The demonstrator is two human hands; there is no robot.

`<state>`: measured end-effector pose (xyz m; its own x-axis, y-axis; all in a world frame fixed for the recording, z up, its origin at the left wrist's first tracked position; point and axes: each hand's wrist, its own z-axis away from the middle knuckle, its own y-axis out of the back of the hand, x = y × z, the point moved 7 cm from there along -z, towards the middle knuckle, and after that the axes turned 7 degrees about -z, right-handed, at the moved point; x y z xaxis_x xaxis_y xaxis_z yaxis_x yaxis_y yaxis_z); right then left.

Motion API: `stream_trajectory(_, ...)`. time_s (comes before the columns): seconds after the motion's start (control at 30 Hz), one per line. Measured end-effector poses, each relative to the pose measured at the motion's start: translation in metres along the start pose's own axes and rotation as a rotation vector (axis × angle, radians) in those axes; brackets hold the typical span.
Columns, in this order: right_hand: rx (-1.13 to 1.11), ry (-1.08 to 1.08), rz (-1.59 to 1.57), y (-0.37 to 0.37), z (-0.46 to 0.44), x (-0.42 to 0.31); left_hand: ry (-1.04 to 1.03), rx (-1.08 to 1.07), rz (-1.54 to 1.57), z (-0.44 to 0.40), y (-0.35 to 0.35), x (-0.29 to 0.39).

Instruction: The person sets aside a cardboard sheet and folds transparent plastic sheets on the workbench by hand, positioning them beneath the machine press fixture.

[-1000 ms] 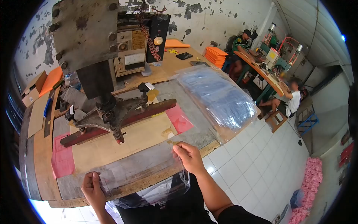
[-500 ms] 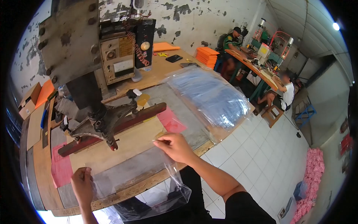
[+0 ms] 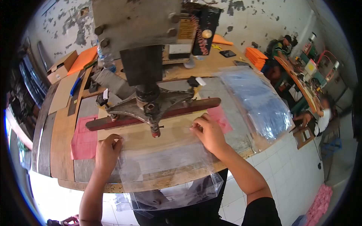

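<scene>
"Clear film, one sheet: location?"

"Across the front edge of the table, near end hanging by the lap."

"Hands?"

"Left hand: thumb and fingers pinching the left far corner. Right hand: likewise, right far corner."

"Beyond?"

"Bar, one, reddish. Pink sheets, two. Plastic stack, right."

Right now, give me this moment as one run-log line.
Left hand: pinches clear plastic sheet | right hand: pinches sheet's opposite side | sheet: hangs over table edge | press bar: beyond both hands
</scene>
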<state>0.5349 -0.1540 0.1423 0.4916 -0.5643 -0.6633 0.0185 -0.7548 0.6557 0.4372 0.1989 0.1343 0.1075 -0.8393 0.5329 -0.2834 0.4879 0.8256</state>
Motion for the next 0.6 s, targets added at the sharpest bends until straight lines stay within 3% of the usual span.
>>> stream_trajectory(0.1,-0.022,-0.023,0.020,0.001,0.000,0.000,0.038,-0.008,-0.030,0.001,0.000,0.006)
stream_trajectory(0.17,0.002,0.058,0.098,0.002,0.001,-0.005,-0.019,0.095,-0.026,0.002,0.002,0.007)
stream_trajectory(0.6,-0.202,0.040,0.160,0.007,0.007,-0.002,0.067,-0.029,0.070,0.003,0.010,0.015)
